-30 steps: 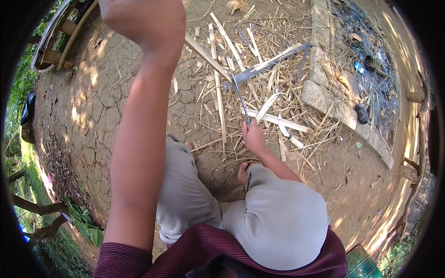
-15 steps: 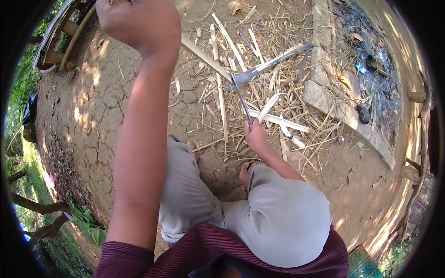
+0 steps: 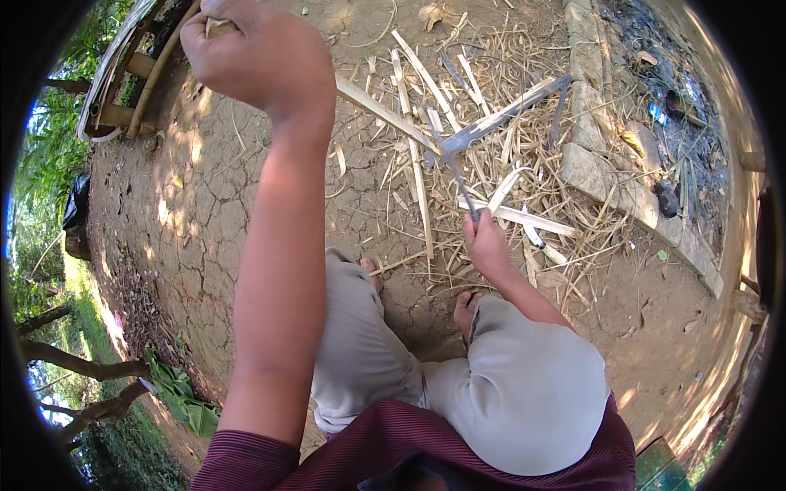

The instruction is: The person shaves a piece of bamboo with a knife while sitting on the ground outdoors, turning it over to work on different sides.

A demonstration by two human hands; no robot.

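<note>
My left hand (image 3: 262, 61), raised large and close at the upper left, is closed around a long pale split stick (image 3: 385, 113). The hand and wrist cover the stick's upper part, and its lower end slants down to the right. My right hand (image 3: 489, 248), in front of my knees, grips the handle of a long thin-bladed knife (image 3: 461, 182). The blade points up and away, its far part close to the stick's lower end. Behind it a dark grey length of wood (image 3: 512, 114) lies slanted on the ground, its near end close to both.
Pale shavings and split strips (image 3: 536, 219) litter the ground around my right hand. A row of stone blocks (image 3: 606, 184) borders a dark ashy patch on the right. My bent knees (image 3: 532, 385) are below. A bamboo structure (image 3: 127, 90) stands at the upper left, and green leaves (image 3: 180, 393) lie at the lower left.
The whole view has shifted, so the scene sits further right. The knife blade appears shorter and tilted differently against the stick's lower end. Both hands keep their holds.
</note>
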